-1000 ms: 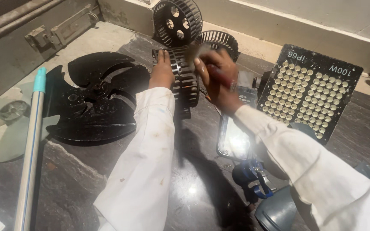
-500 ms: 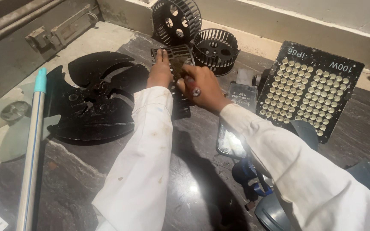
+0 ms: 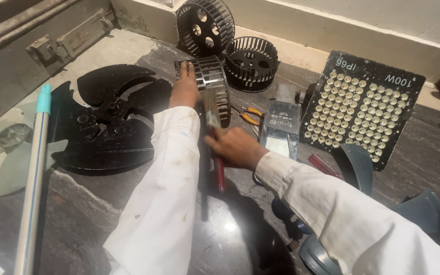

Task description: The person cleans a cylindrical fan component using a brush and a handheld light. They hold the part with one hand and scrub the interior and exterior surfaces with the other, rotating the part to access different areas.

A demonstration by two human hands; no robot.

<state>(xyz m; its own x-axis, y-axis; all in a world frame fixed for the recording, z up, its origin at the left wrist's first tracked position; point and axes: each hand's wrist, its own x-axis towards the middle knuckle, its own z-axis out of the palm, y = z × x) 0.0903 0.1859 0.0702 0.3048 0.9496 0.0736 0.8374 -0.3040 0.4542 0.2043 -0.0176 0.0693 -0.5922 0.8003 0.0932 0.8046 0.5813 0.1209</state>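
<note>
Two hands are busy on the dark stone floor (image 3: 103,203). The left hand (image 3: 184,89) lies flat on the side of a shiny metal fan drum (image 3: 211,86), with its fingers stretched out and pressed on the ribs, not curled around anything. The drum lies on its side, and its long way runs from the far wall toward the person. The right hand (image 3: 235,147) is closed in a fist around a paint brush (image 3: 214,137) with a red handle. The brush points away from the person, with its bristles up against the near end of the drum (they look like they touch it, but it is hard to be sure). So the drum sits just ahead of the brush hand, and the left hand is the one right on it.

Nearby are two more black fan drums (image 3: 253,61), a big black fan blade (image 3: 108,122) to the left, a pole with a teal tip (image 3: 36,168), orange pliers (image 3: 250,114), and a square lamp panel (image 3: 360,104) full of small round lights.
</note>
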